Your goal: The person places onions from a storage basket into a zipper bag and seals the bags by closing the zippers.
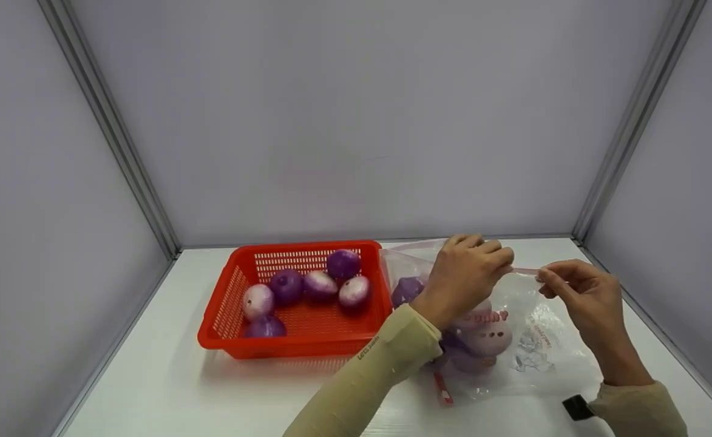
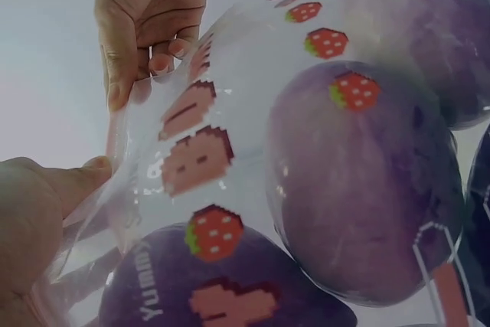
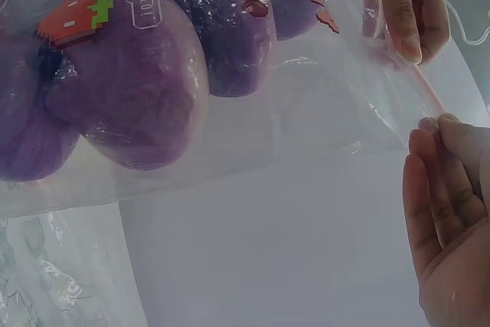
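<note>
A clear printed zip bag point(image 1: 535, 328) lies right of the red basket, with several purple onions point(image 2: 367, 181) inside. My left hand point(image 1: 468, 273) pinches the bag's pink top edge. Farther right along that edge, the thumb and fingers of my right hand point(image 1: 592, 303) pinch it too. A short stretch of pink strip point(image 3: 429, 89) runs taut between the two hands. Red strawberries and lettering are printed on the film, and the onions show through it. My left forearm hides part of the bag in the head view.
A red plastic basket point(image 1: 295, 347) stands left of the bag, holding several loose purple-and-white onions point(image 1: 286, 286). More clear plastic point(image 3: 69, 273) lies beside the bag. Grey-framed panels point(image 1: 356, 152) enclose the white table point(image 1: 149, 388) at the back and both sides.
</note>
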`<state>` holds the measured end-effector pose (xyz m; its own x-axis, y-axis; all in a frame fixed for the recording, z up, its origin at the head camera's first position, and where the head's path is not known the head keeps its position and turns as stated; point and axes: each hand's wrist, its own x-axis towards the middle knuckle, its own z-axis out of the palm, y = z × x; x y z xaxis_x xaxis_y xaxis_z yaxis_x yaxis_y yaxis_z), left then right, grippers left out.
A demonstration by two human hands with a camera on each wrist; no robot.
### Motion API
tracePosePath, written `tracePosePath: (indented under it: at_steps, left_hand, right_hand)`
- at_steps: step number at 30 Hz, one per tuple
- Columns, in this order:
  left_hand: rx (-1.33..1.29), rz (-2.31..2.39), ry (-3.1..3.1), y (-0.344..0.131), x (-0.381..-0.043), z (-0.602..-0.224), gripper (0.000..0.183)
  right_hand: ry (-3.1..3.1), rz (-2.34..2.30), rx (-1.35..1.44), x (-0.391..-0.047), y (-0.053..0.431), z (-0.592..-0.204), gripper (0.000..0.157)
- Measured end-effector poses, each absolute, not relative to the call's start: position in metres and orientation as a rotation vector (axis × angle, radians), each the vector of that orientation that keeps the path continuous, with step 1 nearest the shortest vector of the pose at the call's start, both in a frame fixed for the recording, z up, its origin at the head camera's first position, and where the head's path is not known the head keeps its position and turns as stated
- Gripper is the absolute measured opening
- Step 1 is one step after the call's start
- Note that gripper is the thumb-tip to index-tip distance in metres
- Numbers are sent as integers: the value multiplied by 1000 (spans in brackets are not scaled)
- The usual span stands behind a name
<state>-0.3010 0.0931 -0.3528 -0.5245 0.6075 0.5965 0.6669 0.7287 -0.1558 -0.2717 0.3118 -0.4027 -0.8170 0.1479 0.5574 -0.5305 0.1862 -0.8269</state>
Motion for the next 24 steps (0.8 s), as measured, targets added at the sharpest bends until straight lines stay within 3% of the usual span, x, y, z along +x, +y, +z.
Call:
tracePosePath:
  at_steps: [24]
  left_hand:
    - [-942, -179, -2276, 73, -304, -355, 22]
  right_hand:
    - [-1963, 1698, 391, -273, 320, -404, 12]
